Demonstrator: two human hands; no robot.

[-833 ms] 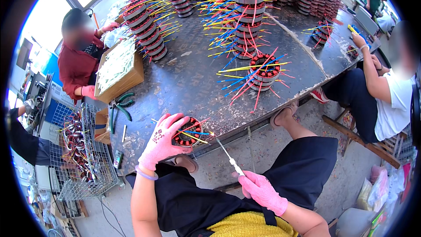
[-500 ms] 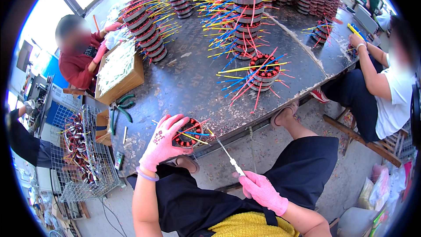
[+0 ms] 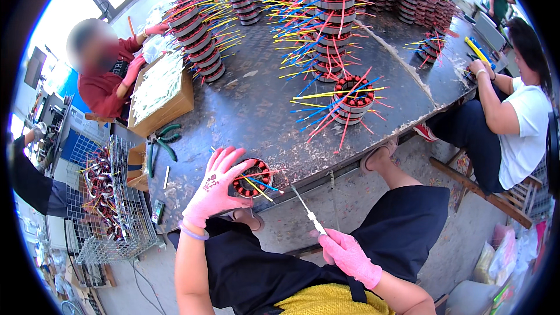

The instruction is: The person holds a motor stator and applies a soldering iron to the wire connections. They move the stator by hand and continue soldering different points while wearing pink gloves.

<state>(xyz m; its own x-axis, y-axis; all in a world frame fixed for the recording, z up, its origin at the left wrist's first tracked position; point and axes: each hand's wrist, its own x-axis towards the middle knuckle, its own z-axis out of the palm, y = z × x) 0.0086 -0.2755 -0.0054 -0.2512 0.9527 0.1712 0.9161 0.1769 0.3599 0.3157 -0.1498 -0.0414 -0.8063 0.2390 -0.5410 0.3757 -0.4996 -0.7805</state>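
My left hand (image 3: 217, 189), in a pink glove, grips a ring-shaped motor stator (image 3: 267, 171) at the table's near edge. Its thumb presses the near left side and its fingers arch over the far left. Red windings line the ring; blue, yellow and red wire ends stick out to the right. My right hand (image 3: 350, 258), gloved alike, is closed round a slim tool with a white handle (image 3: 315, 221) and a thin metal shaft. The shaft's tip is close to the wire ends; contact cannot be made out.
Beyond stands a short stator stack (image 3: 353, 102), with taller stacks (image 3: 335, 29) behind. Green-handled pliers (image 3: 166, 141) lie left, beside a cardboard box (image 3: 169, 102) of white pieces. A wire basket (image 3: 108, 198) of stators stands at the left. One person sits far left, another at the right.
The blue and yellow wire ends on the held stator now slant more toward the lower right. Both hands keep nearly the same places and holds.
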